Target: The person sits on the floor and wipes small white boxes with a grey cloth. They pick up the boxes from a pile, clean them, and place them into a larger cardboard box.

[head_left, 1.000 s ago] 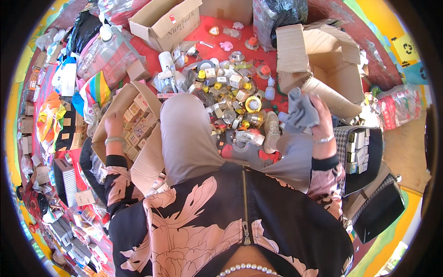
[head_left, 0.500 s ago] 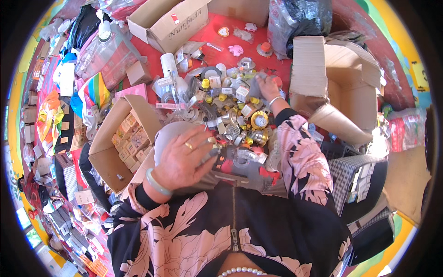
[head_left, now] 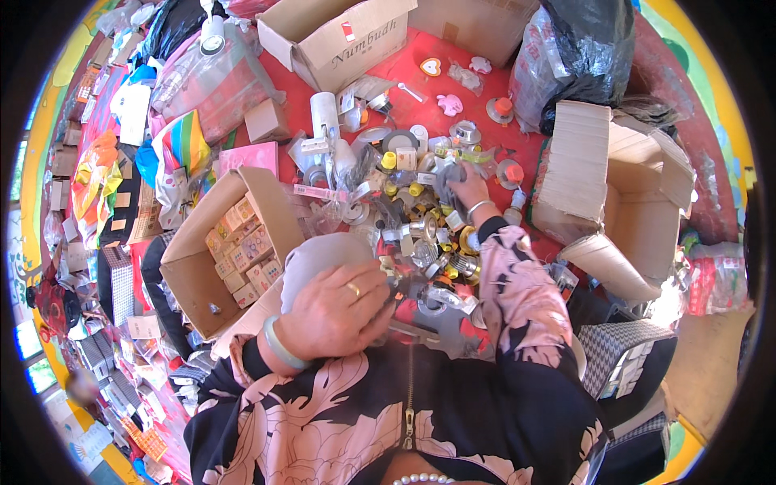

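My left hand, with a ring and a pale bangle, lies over my grey-clad knee. Its fingertips curl down at the near edge of a pile of small jars, yellow caps and clear packets on the red cloth, and I see nothing in it. My right hand, with a bracelet on the wrist, reaches far into the same pile. Its fingers are bent down among clear-wrapped pieces and metal lids, and the clutter hides what they grip.
An open carton of small boxes stands at my left knee. A large empty carton lies on the right, another carton at the back, and a black bag at the back right. Bags and packets crowd the left side.
My right hand has let go of the grey cloth and reached forward, deeper into the pile. My left hand came off the left carton onto my knee and has curled its fingers.
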`<control>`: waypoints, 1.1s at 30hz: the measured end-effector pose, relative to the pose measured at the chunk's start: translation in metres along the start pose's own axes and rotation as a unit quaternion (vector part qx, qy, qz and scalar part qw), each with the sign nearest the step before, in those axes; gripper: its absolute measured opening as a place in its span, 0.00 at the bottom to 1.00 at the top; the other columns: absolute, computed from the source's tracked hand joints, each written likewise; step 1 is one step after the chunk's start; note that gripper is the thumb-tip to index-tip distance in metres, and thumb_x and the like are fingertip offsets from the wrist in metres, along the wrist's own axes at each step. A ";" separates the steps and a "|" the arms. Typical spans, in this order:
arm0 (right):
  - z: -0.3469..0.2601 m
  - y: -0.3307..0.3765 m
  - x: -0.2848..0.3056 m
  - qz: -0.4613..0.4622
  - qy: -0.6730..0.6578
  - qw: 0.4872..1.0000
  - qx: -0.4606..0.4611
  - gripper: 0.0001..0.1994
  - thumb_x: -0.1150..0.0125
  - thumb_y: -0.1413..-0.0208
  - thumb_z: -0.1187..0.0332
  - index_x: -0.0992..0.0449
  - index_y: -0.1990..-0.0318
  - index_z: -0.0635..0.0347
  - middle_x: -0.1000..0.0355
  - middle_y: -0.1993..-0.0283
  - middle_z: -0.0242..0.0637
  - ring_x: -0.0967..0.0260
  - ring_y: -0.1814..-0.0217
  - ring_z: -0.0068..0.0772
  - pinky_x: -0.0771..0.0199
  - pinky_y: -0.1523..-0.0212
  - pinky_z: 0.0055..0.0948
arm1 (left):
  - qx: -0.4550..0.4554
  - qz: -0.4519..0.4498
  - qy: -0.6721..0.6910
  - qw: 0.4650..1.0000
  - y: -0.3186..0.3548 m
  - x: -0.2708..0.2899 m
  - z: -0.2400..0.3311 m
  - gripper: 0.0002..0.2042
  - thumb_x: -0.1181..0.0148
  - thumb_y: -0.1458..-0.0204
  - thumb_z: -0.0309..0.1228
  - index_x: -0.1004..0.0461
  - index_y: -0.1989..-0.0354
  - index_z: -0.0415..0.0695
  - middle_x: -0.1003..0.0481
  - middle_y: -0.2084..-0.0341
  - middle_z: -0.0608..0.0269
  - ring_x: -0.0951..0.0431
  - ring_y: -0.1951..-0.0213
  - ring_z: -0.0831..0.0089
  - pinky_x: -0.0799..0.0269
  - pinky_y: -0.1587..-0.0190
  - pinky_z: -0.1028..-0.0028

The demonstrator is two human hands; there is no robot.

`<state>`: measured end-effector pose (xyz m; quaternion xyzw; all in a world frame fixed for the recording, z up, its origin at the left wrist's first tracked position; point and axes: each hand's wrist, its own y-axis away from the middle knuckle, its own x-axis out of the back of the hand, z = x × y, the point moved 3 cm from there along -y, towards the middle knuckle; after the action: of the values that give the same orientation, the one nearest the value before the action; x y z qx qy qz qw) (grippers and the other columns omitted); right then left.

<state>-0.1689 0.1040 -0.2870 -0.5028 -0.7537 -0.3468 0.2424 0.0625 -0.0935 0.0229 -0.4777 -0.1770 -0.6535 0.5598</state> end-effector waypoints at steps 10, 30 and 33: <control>-0.159 0.186 0.148 -0.295 -0.572 0.762 0.067 0.26 0.48 0.43 0.55 0.38 0.43 0.64 0.33 0.47 0.39 0.34 0.46 0.32 0.36 0.45 0.30 | 0.017 0.106 0.128 0.986 0.002 -0.002 0.019 0.20 0.39 0.54 0.29 0.32 0.53 0.34 0.30 0.55 0.48 0.28 0.54 0.53 0.32 0.52 0.65; -0.161 0.324 0.180 -0.122 -0.566 0.762 0.290 0.34 0.44 0.47 0.49 0.46 0.38 0.59 0.41 0.41 0.37 0.41 0.42 0.31 0.40 0.42 0.33 | 0.081 0.073 0.560 0.821 0.008 -0.046 0.114 0.34 0.38 0.59 0.16 0.47 0.42 0.43 0.36 0.50 0.62 0.35 0.48 0.75 0.36 0.46 0.74; -0.178 0.331 0.173 -0.075 -0.539 0.809 0.223 0.21 0.42 0.46 0.67 0.35 0.45 0.58 0.31 0.55 0.31 0.36 0.52 0.21 0.36 0.49 0.24 | 0.083 0.063 0.583 0.806 0.012 -0.057 0.112 0.37 0.35 0.60 0.20 0.48 0.40 0.42 0.36 0.49 0.64 0.35 0.48 0.76 0.38 0.46 0.73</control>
<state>0.0758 0.1537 0.0426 -0.4828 -0.8554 0.1408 -0.1243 0.1161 0.0208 0.0260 0.0307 0.1594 -0.7552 0.6351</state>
